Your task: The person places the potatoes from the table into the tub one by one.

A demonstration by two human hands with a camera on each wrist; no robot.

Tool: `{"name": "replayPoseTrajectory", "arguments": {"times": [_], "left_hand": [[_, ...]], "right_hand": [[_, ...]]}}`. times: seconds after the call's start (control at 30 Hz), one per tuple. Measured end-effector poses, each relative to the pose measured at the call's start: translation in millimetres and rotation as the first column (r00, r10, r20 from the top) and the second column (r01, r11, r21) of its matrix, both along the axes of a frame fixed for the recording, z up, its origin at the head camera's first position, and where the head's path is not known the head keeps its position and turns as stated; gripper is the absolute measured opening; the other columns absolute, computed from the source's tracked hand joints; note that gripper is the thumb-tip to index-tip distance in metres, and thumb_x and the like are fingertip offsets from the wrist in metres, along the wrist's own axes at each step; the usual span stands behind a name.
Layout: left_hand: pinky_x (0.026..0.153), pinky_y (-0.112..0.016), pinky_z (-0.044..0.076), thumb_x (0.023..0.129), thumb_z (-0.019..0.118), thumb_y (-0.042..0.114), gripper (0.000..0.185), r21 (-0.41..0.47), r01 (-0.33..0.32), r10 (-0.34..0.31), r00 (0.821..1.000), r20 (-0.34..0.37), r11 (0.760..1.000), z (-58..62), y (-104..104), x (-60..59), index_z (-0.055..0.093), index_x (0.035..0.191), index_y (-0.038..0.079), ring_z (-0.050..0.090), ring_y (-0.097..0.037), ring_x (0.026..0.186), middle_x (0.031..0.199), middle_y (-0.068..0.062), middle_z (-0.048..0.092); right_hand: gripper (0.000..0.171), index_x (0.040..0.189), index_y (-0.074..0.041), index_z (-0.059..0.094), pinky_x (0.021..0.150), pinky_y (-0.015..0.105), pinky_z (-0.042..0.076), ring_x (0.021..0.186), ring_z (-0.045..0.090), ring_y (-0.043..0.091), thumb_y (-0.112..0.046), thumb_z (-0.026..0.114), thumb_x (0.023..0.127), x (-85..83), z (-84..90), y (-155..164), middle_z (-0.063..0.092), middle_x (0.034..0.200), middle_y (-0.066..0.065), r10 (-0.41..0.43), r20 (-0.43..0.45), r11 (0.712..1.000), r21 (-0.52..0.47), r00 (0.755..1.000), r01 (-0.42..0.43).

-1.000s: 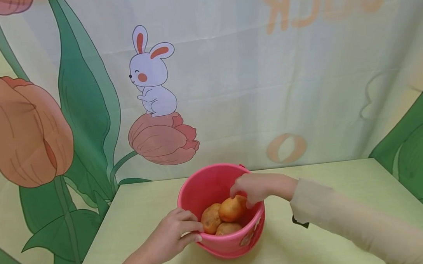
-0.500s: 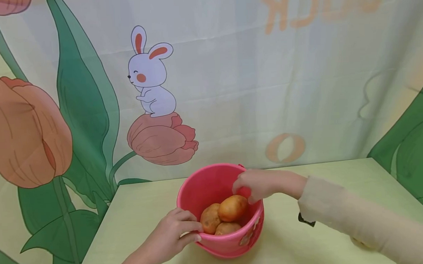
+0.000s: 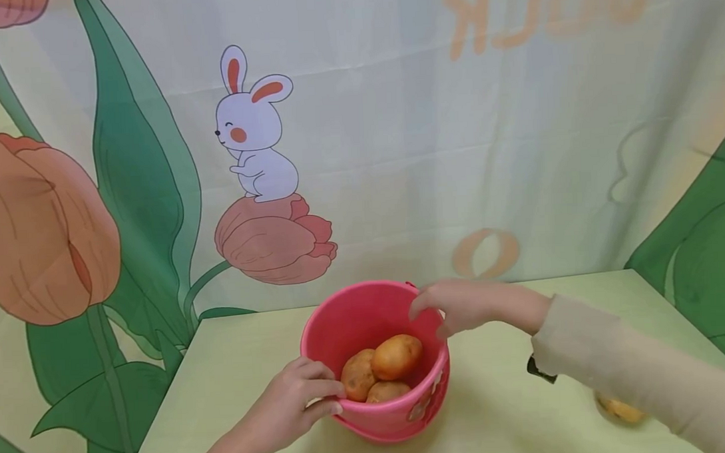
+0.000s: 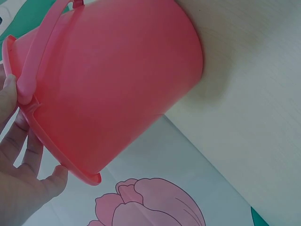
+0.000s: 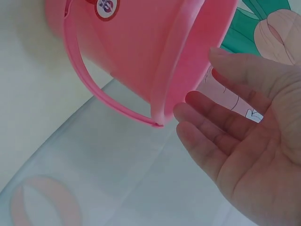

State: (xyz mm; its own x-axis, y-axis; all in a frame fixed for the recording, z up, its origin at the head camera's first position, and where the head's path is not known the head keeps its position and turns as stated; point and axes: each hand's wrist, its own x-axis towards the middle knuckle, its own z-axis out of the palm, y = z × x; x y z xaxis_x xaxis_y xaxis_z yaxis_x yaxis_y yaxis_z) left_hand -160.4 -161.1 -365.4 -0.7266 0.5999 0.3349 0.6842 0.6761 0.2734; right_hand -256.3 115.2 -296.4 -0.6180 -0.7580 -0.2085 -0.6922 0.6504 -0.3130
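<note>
A pink bucket (image 3: 375, 421) stands on the table and holds three brown potatoes. One potato (image 3: 397, 357) lies on top of the other two. My left hand (image 3: 299, 399) grips the bucket's near-left rim, and in the left wrist view its fingers reach along the lip beside the pink handle (image 4: 37, 52). Over the far-right rim, my right hand (image 3: 461, 306) is held with its fingers spread and nothing in them. The right wrist view shows that hand (image 5: 244, 136) beside the bucket's mouth, palm visible.
Another potato (image 3: 621, 411) lies on the pale green table (image 3: 523, 374) at the right, partly hidden by the beige right sleeve (image 3: 619, 357). Behind the table hangs a cloth backdrop (image 3: 384, 152) printed with tulips and a rabbit.
My right hand has let go of the top potato and moved up and right, out to the rim. The potato on the table has come into sight. My left hand stays on the rim.
</note>
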Motion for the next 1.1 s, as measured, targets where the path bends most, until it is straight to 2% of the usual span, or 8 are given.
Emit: {"name": "replayPoseTrajectory", "arguments": {"times": [0.27,0.4,0.67,1.0,1.1], "left_hand": [[0.075,-0.024,0.046,0.071,0.071,0.025,0.015,-0.002,0.000,0.000,1.000,-0.001,1.000,-1.1,0,-0.2,0.069,0.086,0.024,0.049,-0.006,0.085,0.084,0.012,0.060],[0.074,-0.024,0.046,0.071,0.071,0.025,0.015,-0.002,0.001,-0.001,1.000,-0.010,1.000,-1.3,0,0.1,0.069,0.085,0.024,0.049,-0.006,0.085,0.084,0.012,0.060],[0.074,-0.023,0.046,0.071,0.071,0.025,0.014,0.003,0.011,-0.011,1.000,-0.030,1.000,-1.6,-1,0.8,0.069,0.085,0.023,0.049,-0.006,0.084,0.083,0.012,0.060],[0.073,-0.022,0.045,0.070,0.072,0.024,0.014,0.019,0.026,-0.024,0.998,-0.064,0.999,-3.0,-1,0.4,0.069,0.084,0.023,0.048,-0.006,0.083,0.082,0.012,0.059],[0.073,-0.022,0.045,0.070,0.072,0.024,0.014,0.019,0.023,-0.022,0.998,-0.055,1.000,-2.4,-1,0.7,0.069,0.084,0.023,0.048,-0.006,0.083,0.082,0.012,0.059]], "right_hand": [[0.031,0.106,-0.012,0.062,0.073,0.027,0.050,0.100,0.053,0.022,-0.011,0.069,0.075,1.0,5.2,12,0.060,0.105,0.001,0.054,-0.013,0.997,-0.061,0.998,-0.054],[0.035,0.109,-0.013,0.061,0.073,0.029,0.050,0.098,0.053,0.022,-0.009,0.068,0.075,0.3,5.8,23,0.058,0.110,0.003,0.013,-0.005,0.997,-0.072,1.000,-0.013],[0.035,0.108,-0.010,0.060,0.069,0.028,0.050,0.094,0.053,0.022,-0.010,0.069,0.075,2.6,8.3,45,0.057,0.108,0.004,-0.091,-0.002,0.992,-0.091,0.996,0.090],[0.034,0.108,-0.011,0.060,0.072,0.032,0.050,0.094,0.054,0.022,-0.011,0.068,0.075,1.3,5.7,65,0.058,0.110,0.004,-0.139,0.013,0.984,-0.112,0.990,0.140],[0.034,0.108,-0.012,0.060,0.074,0.035,0.049,0.093,0.053,0.022,-0.011,0.068,0.075,0.3,2.9,72,0.057,0.110,0.005,-0.148,0.020,0.982,-0.118,0.989,0.150]]}}
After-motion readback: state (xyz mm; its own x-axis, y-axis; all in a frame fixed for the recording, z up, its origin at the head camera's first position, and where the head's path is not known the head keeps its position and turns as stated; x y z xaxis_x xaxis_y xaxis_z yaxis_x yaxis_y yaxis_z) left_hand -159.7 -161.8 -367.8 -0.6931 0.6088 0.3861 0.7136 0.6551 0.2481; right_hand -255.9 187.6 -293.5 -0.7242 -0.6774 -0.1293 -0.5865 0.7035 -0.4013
